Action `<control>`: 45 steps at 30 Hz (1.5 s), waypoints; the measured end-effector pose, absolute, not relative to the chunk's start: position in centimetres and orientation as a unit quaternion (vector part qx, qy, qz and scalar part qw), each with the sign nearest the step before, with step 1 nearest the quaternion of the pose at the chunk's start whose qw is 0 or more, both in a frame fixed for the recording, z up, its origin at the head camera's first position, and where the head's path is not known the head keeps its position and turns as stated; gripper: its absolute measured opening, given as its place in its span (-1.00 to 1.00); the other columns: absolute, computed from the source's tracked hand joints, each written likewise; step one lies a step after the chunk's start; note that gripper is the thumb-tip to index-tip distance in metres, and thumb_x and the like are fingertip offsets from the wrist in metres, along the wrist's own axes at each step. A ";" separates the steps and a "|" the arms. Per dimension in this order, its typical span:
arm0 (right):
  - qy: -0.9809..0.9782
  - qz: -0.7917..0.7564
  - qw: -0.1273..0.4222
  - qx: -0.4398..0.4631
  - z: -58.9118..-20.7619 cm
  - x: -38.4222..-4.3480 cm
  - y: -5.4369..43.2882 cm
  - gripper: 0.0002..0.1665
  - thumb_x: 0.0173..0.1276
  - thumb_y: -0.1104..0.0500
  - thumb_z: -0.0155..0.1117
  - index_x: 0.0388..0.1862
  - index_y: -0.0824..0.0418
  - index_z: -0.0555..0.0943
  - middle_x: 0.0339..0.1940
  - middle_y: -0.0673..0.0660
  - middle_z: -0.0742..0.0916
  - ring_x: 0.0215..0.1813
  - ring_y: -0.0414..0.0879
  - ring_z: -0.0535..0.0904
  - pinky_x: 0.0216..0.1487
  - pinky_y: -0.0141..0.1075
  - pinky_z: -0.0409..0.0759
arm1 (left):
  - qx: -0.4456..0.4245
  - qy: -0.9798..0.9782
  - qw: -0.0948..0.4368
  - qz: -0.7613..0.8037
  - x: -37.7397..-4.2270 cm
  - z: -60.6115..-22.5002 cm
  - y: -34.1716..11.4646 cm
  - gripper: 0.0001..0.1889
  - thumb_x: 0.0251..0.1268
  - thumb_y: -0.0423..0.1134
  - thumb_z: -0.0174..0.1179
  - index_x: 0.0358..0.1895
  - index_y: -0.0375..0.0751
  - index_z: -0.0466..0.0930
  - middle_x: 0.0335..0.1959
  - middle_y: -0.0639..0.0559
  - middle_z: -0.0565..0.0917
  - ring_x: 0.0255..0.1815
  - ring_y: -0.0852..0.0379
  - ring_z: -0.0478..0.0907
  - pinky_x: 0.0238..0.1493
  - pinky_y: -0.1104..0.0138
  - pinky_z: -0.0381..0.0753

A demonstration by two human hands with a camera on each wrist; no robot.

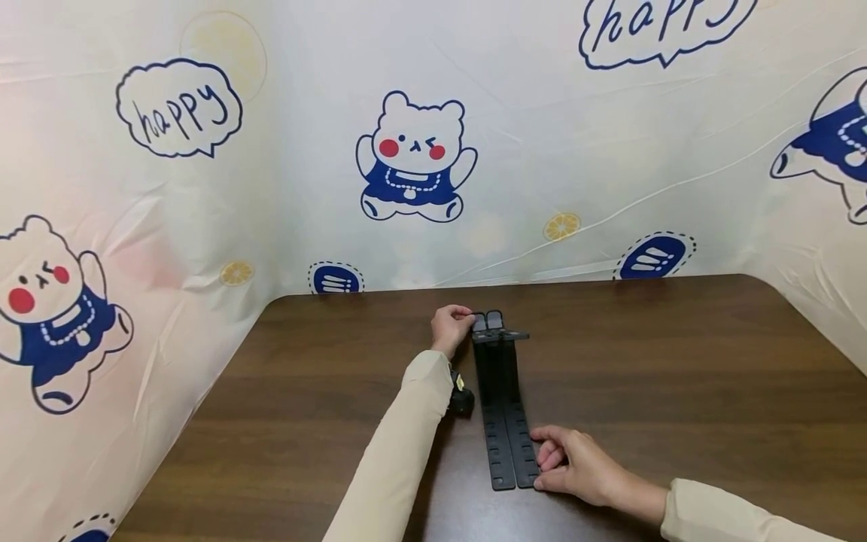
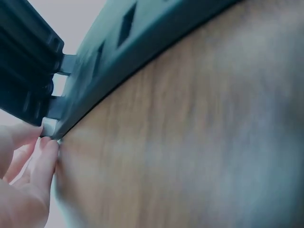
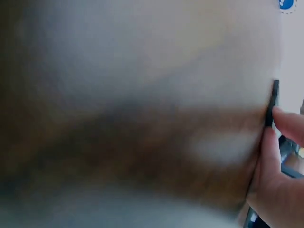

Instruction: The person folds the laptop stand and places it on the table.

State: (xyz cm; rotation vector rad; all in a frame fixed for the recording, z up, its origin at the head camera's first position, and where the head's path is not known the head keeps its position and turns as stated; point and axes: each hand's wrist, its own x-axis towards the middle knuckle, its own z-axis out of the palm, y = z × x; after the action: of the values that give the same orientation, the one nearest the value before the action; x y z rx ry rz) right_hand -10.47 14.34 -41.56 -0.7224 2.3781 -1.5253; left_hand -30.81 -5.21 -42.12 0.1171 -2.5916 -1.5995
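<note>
A long black folding stand (image 1: 502, 444) lies on the table, made of two slotted strips side by side. At its far end a crosspiece (image 1: 501, 336) and two small rounded tabs (image 1: 495, 320) stick up. My left hand (image 1: 451, 329) pinches the far left corner of the stand. In the left wrist view, thumb and fingertips (image 2: 45, 161) close on that end beside a ribbed dark panel (image 2: 28, 61). Near the front, my right hand (image 1: 582, 464) holds the stand's right edge between thumb and fingers. The right wrist view shows this grip on a thin black edge (image 3: 271, 109).
The dark brown wooden table (image 1: 305, 421) reaches back to a pale printed cloth (image 1: 291, 188) that hangs behind it and at both sides. A black wrist camera (image 1: 462, 400) sits on the left wrist, close beside the stand.
</note>
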 end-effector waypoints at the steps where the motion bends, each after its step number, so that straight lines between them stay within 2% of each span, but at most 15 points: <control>1: 0.806 -0.524 0.119 -0.249 -41.6 -10.5 14.4 -0.34 -0.09 0.27 0.42 -0.07 0.61 0.37 -0.46 0.04 0.55 -0.43 -0.31 0.48 -0.38 -0.43 0.53 | 0.034 -0.846 0.031 -0.531 -30.7 -42.1 -5.5 -0.88 0.06 -0.33 0.23 -0.35 -0.32 0.61 -0.48 -0.06 0.59 -0.42 0.07 0.50 -0.35 0.33 0.49; 5: 0.786 -0.540 0.147 -0.260 -41.6 -10.7 14.9 -0.37 -0.02 0.25 0.39 -0.07 0.63 0.36 -0.45 0.06 0.55 -0.43 -0.30 0.49 -0.36 -0.42 0.53 | 0.004 -0.829 -0.036 -0.558 -30.2 -41.8 -6.5 -0.76 0.15 -0.30 0.15 -0.14 -0.35 0.53 -0.31 -0.14 0.61 -0.28 -0.01 0.55 -0.28 0.31 0.53; 7: 0.780 -0.545 0.159 -0.262 -41.6 -10.9 15.2 -0.39 0.02 0.24 0.36 -0.07 0.63 0.36 -0.45 0.06 0.55 -0.43 -0.30 0.49 -0.36 -0.42 0.52 | -0.018 -0.828 -0.051 -0.557 -29.8 -41.6 -6.9 -0.72 0.17 -0.29 0.13 -0.07 -0.36 0.49 -0.23 -0.16 0.60 -0.20 -0.02 0.54 -0.23 0.30 0.52; 11: 0.776 -0.552 0.169 -0.254 -41.5 -11.2 15.3 -0.46 0.09 0.23 0.30 -0.09 0.62 0.38 -0.44 0.09 0.56 -0.43 -0.29 0.49 -0.38 -0.42 0.52 | -0.072 -0.839 -0.033 -0.539 -28.7 -41.3 -7.7 -0.73 0.18 -0.28 0.13 -0.08 -0.32 0.51 -0.21 -0.12 0.59 -0.17 0.03 0.50 -0.19 0.31 0.50; 16: 0.777 -0.563 0.173 -0.221 -41.2 -11.9 15.3 -0.49 0.14 0.25 0.25 -0.07 0.61 0.37 -0.38 0.14 0.54 -0.40 -0.24 0.51 -0.42 -0.40 0.52 | -0.123 -0.849 -0.014 -0.514 -26.9 -40.4 -8.6 -0.81 0.18 -0.30 0.14 -0.17 -0.29 0.55 -0.28 -0.07 0.59 -0.26 0.08 0.48 -0.22 0.31 0.48; 21: 0.760 -0.606 0.165 -0.168 -40.6 -13.4 15.3 -0.53 0.19 0.29 0.19 -0.06 0.63 0.34 -0.30 0.22 0.55 -0.31 -0.04 0.55 -0.32 -0.30 0.57 | -0.155 -0.847 -0.026 -0.509 -24.9 -39.2 -8.7 -0.81 0.18 -0.29 0.14 -0.17 -0.28 0.54 -0.33 -0.03 0.61 -0.34 0.16 0.48 -0.30 0.39 0.47; 22: 0.756 -0.613 0.164 -0.157 -40.4 -13.7 15.3 -0.53 0.20 0.28 0.19 -0.06 0.62 0.33 -0.28 0.23 0.55 -0.29 0.00 0.55 -0.30 -0.28 0.58 | -0.159 -0.842 -0.034 -0.515 -24.3 -38.7 -8.6 -0.81 0.18 -0.31 0.14 -0.16 -0.31 0.53 -0.33 -0.06 0.62 -0.33 0.13 0.48 -0.29 0.37 0.47; 26: 0.760 -0.617 0.147 -0.139 -39.9 -14.8 15.1 -0.52 0.22 0.25 0.18 -0.03 0.59 0.33 -0.24 0.26 0.56 -0.23 0.07 0.55 -0.23 -0.26 0.57 | -0.171 -0.827 -0.046 -0.533 -21.8 -36.5 -8.3 -0.76 0.20 -0.38 0.10 -0.10 -0.43 0.44 -0.29 -0.21 0.60 -0.29 -0.04 0.49 -0.28 0.34 0.47; 32: 0.790 -0.588 0.090 -0.150 -39.3 -16.5 14.3 -0.53 0.18 0.26 0.22 -0.01 0.51 0.36 -0.15 0.32 0.55 -0.15 0.04 0.53 -0.18 -0.35 0.54 | -0.172 -0.815 -0.027 -0.552 -20.9 -37.0 -8.6 -0.76 0.18 -0.41 0.10 -0.10 -0.46 0.40 -0.28 -0.25 0.57 -0.28 -0.07 0.50 -0.30 0.39 0.47; 35: 0.792 -0.586 0.067 -0.155 -39.4 -17.2 13.9 -0.55 0.16 0.27 0.24 -0.04 0.51 0.38 -0.15 0.34 0.56 -0.15 0.05 0.53 -0.17 -0.38 0.52 | -0.183 -0.802 -0.059 -0.566 -20.3 -36.4 -8.8 -0.71 0.19 -0.46 0.06 -0.03 -0.51 0.33 -0.24 -0.32 0.55 -0.24 -0.16 0.49 -0.28 0.38 0.46; 39: 0.796 -0.585 0.053 -0.148 -40.0 -17.8 13.5 -0.56 0.14 0.27 0.26 -0.06 0.50 0.42 -0.15 0.35 0.58 -0.17 0.02 0.55 -0.18 -0.39 0.51 | -0.209 -0.781 -0.106 -0.579 -19.9 -36.5 -9.0 -0.65 0.19 -0.49 0.03 0.03 -0.51 0.22 -0.20 -0.36 0.52 -0.21 -0.12 0.50 -0.26 0.43 0.46; 45: 0.810 -0.565 0.028 -0.151 -40.6 -18.3 13.0 -0.66 0.14 0.30 0.25 -0.13 0.46 0.47 -0.20 0.32 0.61 -0.22 -0.02 0.55 -0.20 -0.36 0.52 | -0.244 -0.767 -0.124 -0.580 -19.4 -36.8 -8.8 -0.71 0.10 -0.54 0.10 -0.10 -0.59 0.31 -0.20 -0.46 0.48 -0.20 -0.13 0.49 -0.21 0.44 0.48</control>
State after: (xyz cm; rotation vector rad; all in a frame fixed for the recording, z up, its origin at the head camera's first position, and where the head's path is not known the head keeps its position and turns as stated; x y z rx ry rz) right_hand -18.30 12.97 -40.59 -0.4656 2.5007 -1.7451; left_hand -19.42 -8.81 -36.84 -0.8348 -2.6193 -1.9822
